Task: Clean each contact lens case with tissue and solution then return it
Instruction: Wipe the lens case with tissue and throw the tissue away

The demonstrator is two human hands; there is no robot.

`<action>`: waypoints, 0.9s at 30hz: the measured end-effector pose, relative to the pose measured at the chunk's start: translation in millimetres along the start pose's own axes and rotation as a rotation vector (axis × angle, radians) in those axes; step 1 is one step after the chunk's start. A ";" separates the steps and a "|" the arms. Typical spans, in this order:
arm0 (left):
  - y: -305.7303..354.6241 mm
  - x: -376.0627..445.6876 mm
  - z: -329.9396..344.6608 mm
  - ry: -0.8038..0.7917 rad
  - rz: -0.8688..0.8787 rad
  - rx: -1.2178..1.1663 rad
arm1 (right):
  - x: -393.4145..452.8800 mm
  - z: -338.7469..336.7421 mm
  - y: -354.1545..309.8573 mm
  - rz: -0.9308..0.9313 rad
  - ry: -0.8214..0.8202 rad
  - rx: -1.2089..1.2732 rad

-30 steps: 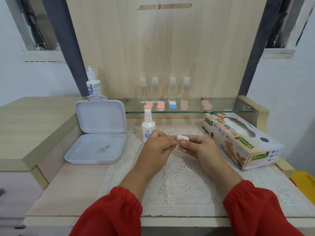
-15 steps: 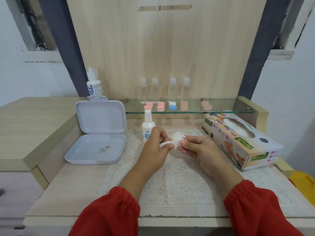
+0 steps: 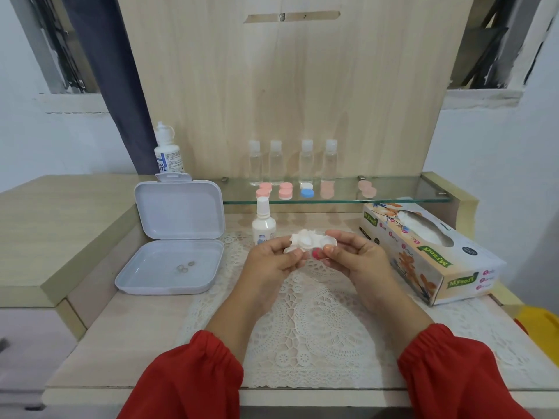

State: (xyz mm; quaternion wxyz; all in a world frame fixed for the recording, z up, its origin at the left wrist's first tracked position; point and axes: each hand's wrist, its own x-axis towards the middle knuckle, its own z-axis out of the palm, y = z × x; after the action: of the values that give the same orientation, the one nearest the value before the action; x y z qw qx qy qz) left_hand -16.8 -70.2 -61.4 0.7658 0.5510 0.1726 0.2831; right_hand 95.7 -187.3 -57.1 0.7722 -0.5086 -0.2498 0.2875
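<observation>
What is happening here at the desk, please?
A person in red sleeves is cleaning a contact lens case above the lace mat. The right hand holds the open, clear case, and the left hand presses a wad of tissue into one of its wells. A small spray bottle stands just behind the hands. More cases wait on the glass shelf, and a tissue box lies to the right.

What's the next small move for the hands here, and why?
Probably press the tissue into the case's open well and twist. The right hand pinches one end of the clear lens case, the left hand holds the wad against the other, both above the lace mat. The case is still in hand, so returning it to the glass shelf looks premature.
</observation>
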 end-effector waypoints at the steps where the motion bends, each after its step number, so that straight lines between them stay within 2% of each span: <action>1: 0.4 0.1 0.0 0.001 0.003 0.015 | -0.1 0.0 0.2 -0.013 0.000 -0.037; 6: -0.7 2.2 -1.8 0.116 0.019 0.040 | -0.1 0.8 5.0 -0.058 -0.014 -0.173; 12: -1.6 3.3 -2.5 0.093 0.074 0.096 | 1.0 -1.8 4.1 -0.069 0.051 -0.107; 16: -4.6 0.8 -0.5 -0.056 0.043 0.163 | 2.1 -2.8 6.7 -0.074 0.012 -0.169; 20: -5.8 1.0 0.1 -0.009 0.064 0.250 | 2.7 -4.5 8.5 -0.064 -0.028 -0.236; 25: -5.9 2.0 -0.7 -0.005 0.065 0.206 | 3.6 -4.1 13.2 0.019 -0.116 -0.263; 27: -5.3 2.0 0.6 -0.018 0.066 0.180 | 3.2 -3.3 15.7 0.018 -0.129 -0.344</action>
State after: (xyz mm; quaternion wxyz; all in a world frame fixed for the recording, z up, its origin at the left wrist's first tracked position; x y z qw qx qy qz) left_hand -13.7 -70.6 -66.1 0.7050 0.6255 0.1723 0.2866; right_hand 97.2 -182.2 -72.6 0.6536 -0.6159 -0.3397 0.2792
